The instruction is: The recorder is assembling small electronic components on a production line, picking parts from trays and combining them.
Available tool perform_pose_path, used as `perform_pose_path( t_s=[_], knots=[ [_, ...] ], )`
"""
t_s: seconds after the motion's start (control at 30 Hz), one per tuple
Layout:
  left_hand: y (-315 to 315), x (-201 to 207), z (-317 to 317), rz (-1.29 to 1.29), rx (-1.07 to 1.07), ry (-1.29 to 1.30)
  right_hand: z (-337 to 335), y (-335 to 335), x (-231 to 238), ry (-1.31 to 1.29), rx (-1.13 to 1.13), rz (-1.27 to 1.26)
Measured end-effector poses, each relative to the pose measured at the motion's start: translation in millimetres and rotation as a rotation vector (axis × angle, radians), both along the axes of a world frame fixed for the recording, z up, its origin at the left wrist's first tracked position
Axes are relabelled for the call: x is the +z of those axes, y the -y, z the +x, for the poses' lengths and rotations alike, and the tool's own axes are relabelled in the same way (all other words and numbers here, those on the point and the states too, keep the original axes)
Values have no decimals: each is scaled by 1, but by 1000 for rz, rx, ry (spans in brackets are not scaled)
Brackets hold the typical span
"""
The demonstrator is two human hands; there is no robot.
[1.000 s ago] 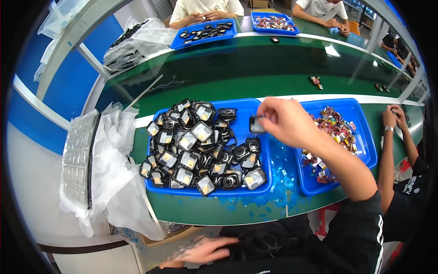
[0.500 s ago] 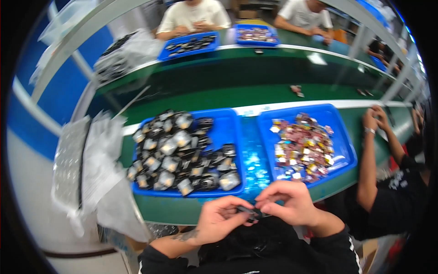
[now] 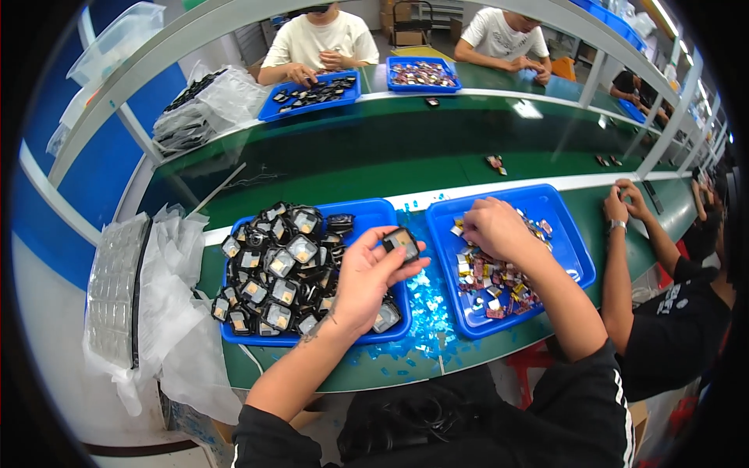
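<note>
My left hand [image 3: 367,277] holds a black square casing [image 3: 402,244] between thumb and fingers, its grey inner side with a tan patch turned up. It hovers over the right edge of the left blue tray [image 3: 377,209], where many similar black casings [image 3: 281,265] are heaped. My right hand [image 3: 503,228] reaches into the right blue tray [image 3: 573,248], fingers bent together and pointing down among small pink, silver and yellow parts [image 3: 499,282]. Whatever lies between those fingertips is hidden.
Blue film scraps [image 3: 427,300] litter the green bench between the trays. Clear plastic trays [image 3: 117,288] and translucent sheeting [image 3: 175,288] stand at the left. Beyond runs a green conveyor belt [image 3: 335,168]. A co-worker's arms [image 3: 624,257] are close on the right; two people sit across.
My hands were together at the bench's near edge around a dark piece. Now they are apart: the left has risen with a casing, the right has reached forward into the right tray.
</note>
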State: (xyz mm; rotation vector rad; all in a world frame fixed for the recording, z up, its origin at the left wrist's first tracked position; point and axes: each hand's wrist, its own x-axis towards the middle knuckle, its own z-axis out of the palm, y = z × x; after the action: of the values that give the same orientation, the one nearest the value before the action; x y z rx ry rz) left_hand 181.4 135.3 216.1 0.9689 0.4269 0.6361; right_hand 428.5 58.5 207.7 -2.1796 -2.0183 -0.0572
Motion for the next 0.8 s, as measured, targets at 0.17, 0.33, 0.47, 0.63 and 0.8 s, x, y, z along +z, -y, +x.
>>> perform_pose_path(
  t_s=[0.17,0.33,0.47,0.63,0.8],
  knots=[
    [-8,-12,-11,85,28,-53,-10,7,23,-465,-178,427],
    [-14,-29,-20,455,57,-203,-59,24,20,-1168,-56,223],
    [7,-18,-13,893,52,-422,-95,42,20,-1272,43,263],
    [9,-28,-11,702,-81,-170,-104,42,16,-1207,51,412],
    [5,-12,-20,713,-97,-294,-103,38,23,-1404,-30,220]
  ],
)
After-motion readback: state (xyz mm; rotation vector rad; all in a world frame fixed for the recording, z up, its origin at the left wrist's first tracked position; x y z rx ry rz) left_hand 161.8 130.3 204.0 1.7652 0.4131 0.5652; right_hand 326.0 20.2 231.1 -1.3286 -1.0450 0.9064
